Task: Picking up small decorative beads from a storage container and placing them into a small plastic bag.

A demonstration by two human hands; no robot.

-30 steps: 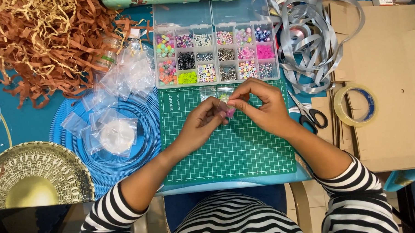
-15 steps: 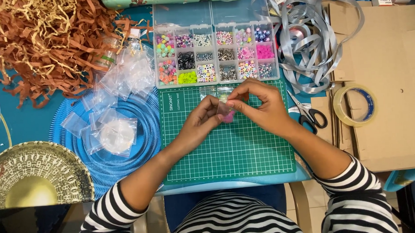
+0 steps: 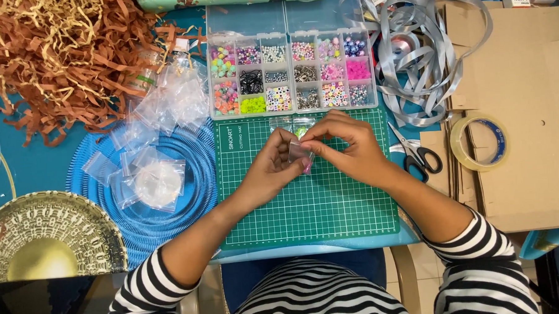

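Both hands meet over the upper middle of a green cutting mat. My left hand and my right hand pinch a small clear plastic bag with pink beads in its bottom, holding it between the fingertips. Just beyond the hands lie two more small clear bags on the mat. Behind them stands a clear compartment box of coloured beads. Striped sleeves cover both forearms.
Black-handled scissors lie right of the mat, beside a roll of clear tape on flat cardboard. Grey ribbon is piled at the back right. Left are empty small bags, a blue round mat, brown paper shreds and a gold plate.
The hands have drawn a little closer together and lower over the mat, and the small bag has shifted between the fingertips. Nothing else has moved.
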